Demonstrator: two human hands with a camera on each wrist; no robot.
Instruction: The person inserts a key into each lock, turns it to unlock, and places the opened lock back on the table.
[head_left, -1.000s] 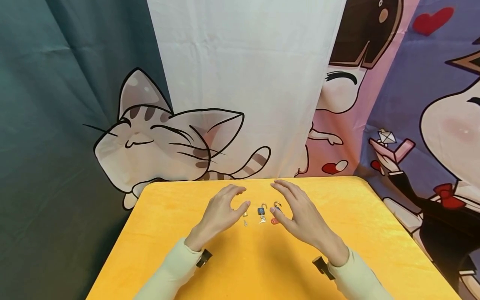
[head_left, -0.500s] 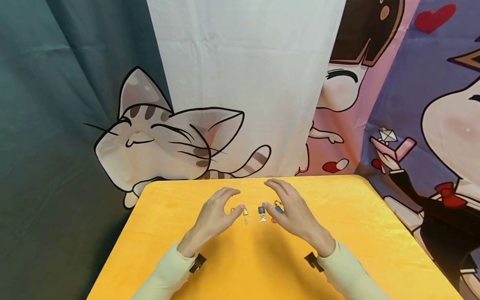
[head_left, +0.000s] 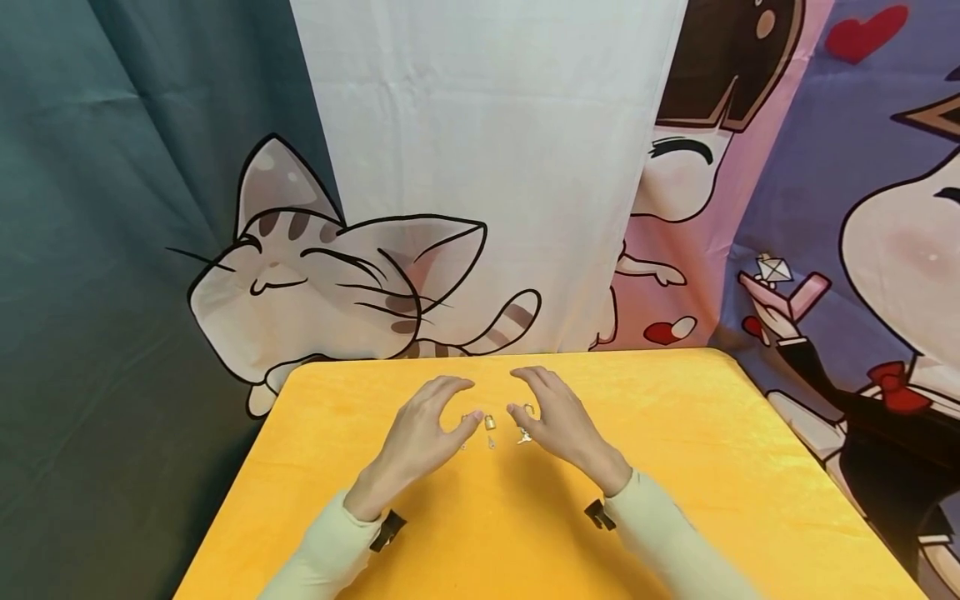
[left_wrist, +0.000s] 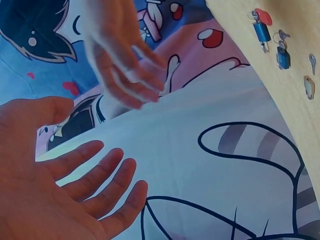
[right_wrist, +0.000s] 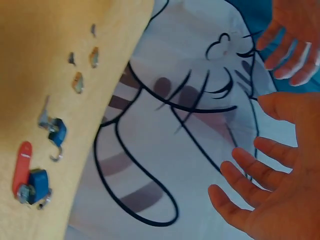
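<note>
My left hand [head_left: 423, 429] hovers over the yellow table with relaxed, bent fingers and nothing in it. The right hand [head_left: 562, 425] hangs likewise, palm facing the left one, holding nothing. Below and between them lie a small brass padlock [head_left: 490, 422] and a small key [head_left: 491, 442]. In the right wrist view a second brass padlock [right_wrist: 94, 57] shows, plus a blue padlock [right_wrist: 59, 131] with keys, its shackle swung out. Another blue padlock [right_wrist: 38, 186] lies beside a red tag [right_wrist: 22, 167]. From the head, my right hand covers that last padlock and tag.
The yellow cloth-covered table [head_left: 660, 500] ends at its far edge against a printed curtain [head_left: 480, 167] with a cartoon cat. Black wrist-worn cameras [head_left: 387, 531] sit at both sleeves.
My right hand has moved left and now covers the blue padlocks from the head view. The left hand has drifted slightly left, uncovering the brass padlock. Nothing was picked up.
</note>
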